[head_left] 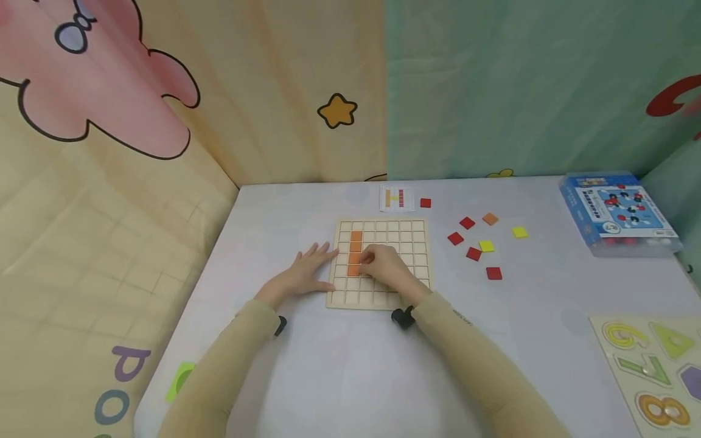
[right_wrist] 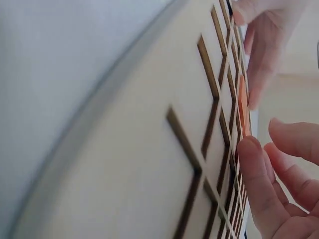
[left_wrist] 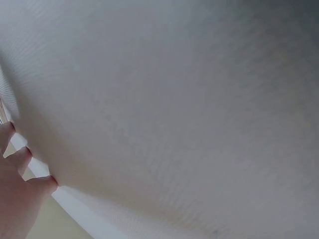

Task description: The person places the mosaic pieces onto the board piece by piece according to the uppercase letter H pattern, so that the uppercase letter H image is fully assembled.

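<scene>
A square wooden grid board (head_left: 386,302) lies on the table, with a column of several orange square tiles (head_left: 356,236) in its left part. My right hand (head_left: 387,267) is over the board beside the lower orange tiles. In the right wrist view its bent thumb (right_wrist: 251,149) meets the edge of the orange tiles (right_wrist: 243,104), and a raised finger stands apart from it; no tile shows between them. My left hand (head_left: 300,272) lies with spread fingers on the table, its fingertips at the board's left edge. The left wrist view shows mostly tabletop and part of that hand (left_wrist: 20,194).
Loose red (head_left: 494,273), yellow (head_left: 519,232) and orange tiles (head_left: 490,218) lie right of the board. A pattern card (head_left: 397,199) is behind it, beside a red tile (head_left: 425,203). A blue box (head_left: 619,213) stands far right; a number puzzle (head_left: 646,371) lies front right.
</scene>
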Available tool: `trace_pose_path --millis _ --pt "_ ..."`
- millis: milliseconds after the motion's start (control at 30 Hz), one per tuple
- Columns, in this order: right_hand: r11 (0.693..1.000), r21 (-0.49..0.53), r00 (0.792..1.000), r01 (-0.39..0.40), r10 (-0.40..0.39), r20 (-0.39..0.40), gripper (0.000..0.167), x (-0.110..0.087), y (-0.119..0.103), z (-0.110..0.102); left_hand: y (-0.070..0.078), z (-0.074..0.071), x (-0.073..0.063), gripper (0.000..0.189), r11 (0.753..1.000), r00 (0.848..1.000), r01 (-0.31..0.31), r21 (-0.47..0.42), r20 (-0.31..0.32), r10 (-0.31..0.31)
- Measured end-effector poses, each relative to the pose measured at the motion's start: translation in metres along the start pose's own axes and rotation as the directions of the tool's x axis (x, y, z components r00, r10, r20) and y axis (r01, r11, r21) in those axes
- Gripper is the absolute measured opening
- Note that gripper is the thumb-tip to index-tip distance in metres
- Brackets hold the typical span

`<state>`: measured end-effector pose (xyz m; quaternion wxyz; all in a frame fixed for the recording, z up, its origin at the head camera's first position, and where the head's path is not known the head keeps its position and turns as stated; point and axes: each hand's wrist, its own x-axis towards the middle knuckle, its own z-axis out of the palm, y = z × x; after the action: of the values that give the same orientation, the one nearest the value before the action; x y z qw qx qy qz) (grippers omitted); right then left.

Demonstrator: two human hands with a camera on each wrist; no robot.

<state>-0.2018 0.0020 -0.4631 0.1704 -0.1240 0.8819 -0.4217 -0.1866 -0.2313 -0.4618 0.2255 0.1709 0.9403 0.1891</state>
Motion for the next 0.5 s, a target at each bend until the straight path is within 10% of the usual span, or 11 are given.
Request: trace_pose_path --millis 500 --pt "0.981 0.097 0.964 -0.166 0.182 -0.193 0.035 -0.006 0.059 -0.115 0.003 0.002 0.002 0.092 0.999 1.000 0.030 -0.010 -0.003 -0.030"
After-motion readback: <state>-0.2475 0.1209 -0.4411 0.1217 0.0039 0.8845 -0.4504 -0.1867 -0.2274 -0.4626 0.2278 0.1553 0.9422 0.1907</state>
